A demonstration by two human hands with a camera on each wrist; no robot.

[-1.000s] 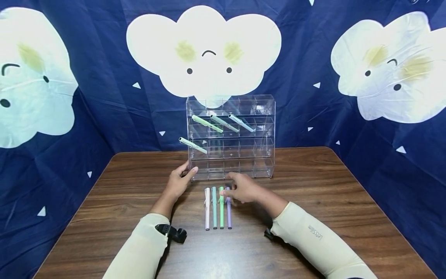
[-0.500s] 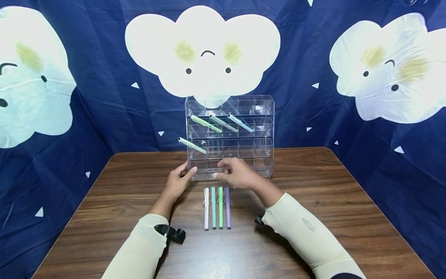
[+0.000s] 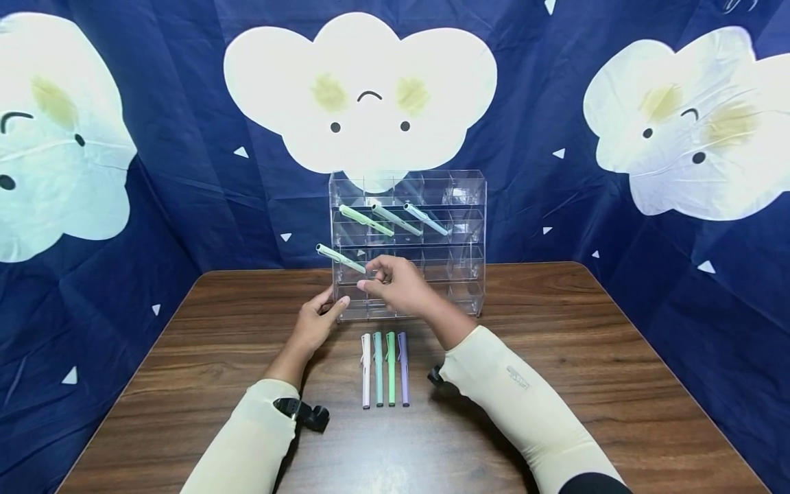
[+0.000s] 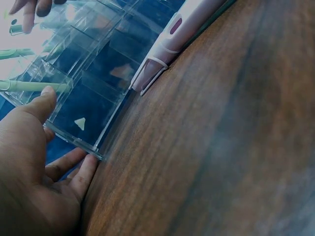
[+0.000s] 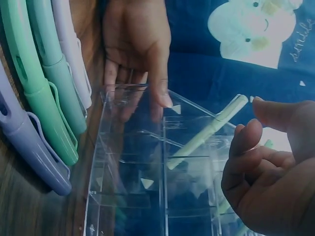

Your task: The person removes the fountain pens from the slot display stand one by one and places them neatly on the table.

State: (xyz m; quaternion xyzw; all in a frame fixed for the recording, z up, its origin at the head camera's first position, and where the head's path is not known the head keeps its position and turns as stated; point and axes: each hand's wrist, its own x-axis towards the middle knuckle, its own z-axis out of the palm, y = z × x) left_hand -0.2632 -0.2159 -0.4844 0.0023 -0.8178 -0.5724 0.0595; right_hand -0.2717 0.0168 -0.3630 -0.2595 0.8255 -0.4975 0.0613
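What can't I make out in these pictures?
Head view: the right hand hides part of the clear rack behind it.
Head view: lettering on the right sleeve is too small to read.
Left wrist view: the top edge cuts off most of the right hand.
Right wrist view: the top edge crops one end of the bright green pen.

The head view is bright, with glare on the table [image 3: 382, 463] at bottom centre and shadow beside the right sleeve [image 3: 524, 391]. Both wrist views are dimmer and hazy, the left washed out at upper left.
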